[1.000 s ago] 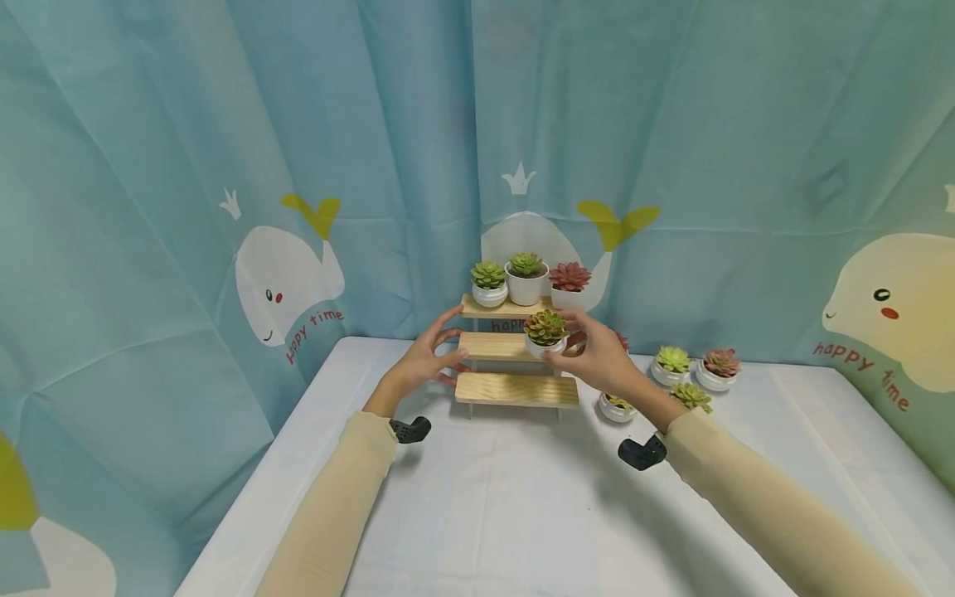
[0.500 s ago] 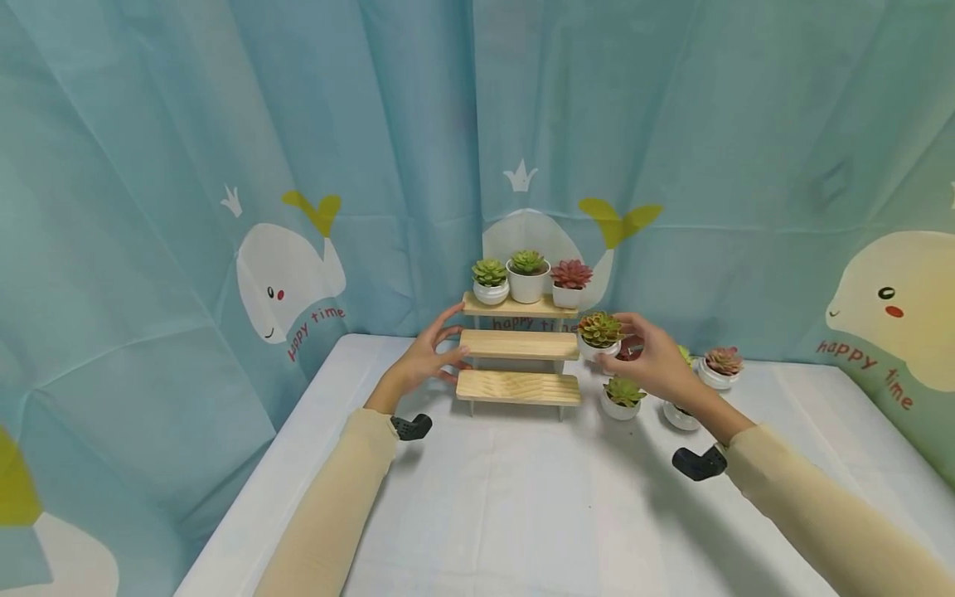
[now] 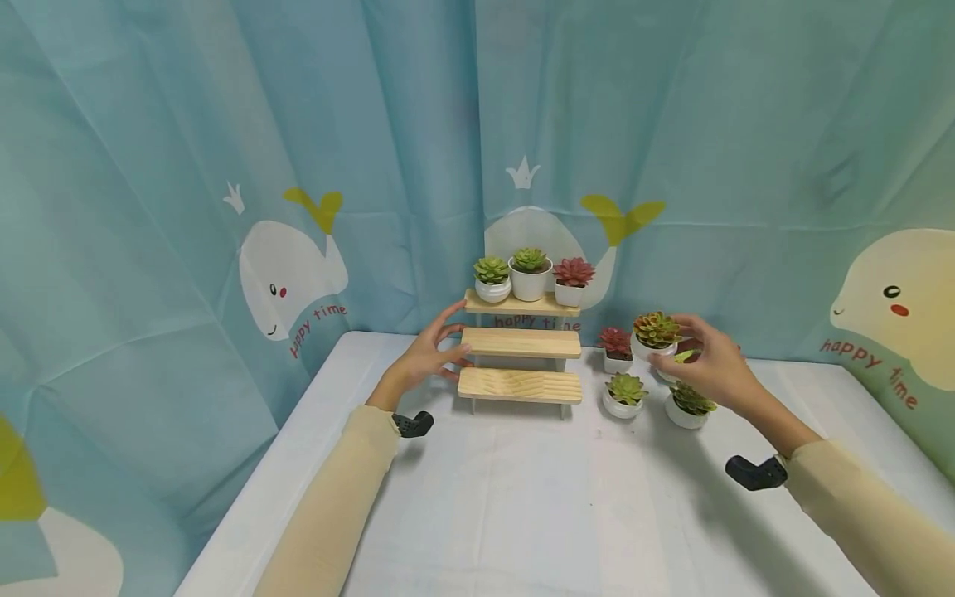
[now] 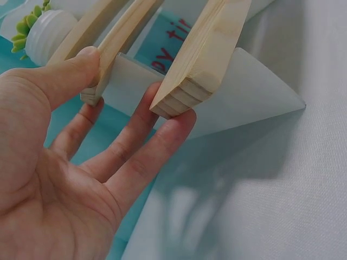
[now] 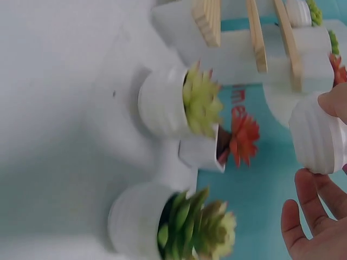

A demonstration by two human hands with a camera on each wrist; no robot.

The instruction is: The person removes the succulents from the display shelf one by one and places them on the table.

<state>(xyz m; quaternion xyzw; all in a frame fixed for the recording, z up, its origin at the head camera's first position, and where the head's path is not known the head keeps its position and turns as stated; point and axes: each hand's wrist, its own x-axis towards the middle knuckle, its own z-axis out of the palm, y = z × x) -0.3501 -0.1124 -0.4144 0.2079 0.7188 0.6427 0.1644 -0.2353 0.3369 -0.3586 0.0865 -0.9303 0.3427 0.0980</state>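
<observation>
A three-tier wooden shelf (image 3: 520, 384) stands near the back of the table. My left hand (image 3: 422, 360) steadies its left end; in the left wrist view, the thumb and fingertips of that hand (image 4: 81, 162) touch the ends of the boards (image 4: 190, 92). Three potted succulents stand on the top tier, the middle one in a larger white pot (image 3: 529, 283). Right of the shelf, my right hand (image 3: 709, 358) holds a green-and-reddish succulent (image 3: 656, 330) by its white pot (image 5: 317, 135), raised above other pots. The two lower tiers hold nothing.
Below and around the raised pot, several succulents stand on the white table (image 3: 522, 497): a red one (image 3: 616, 344), a light green one (image 3: 625, 390) and a dark green one (image 3: 690, 402), others partly behind my right hand. A blue curtain (image 3: 418, 124) hangs behind.
My right hand has moved right with the succulent, from in front of the middle tier to above the pots on the table. My left hand has stayed at the shelf's left end.
</observation>
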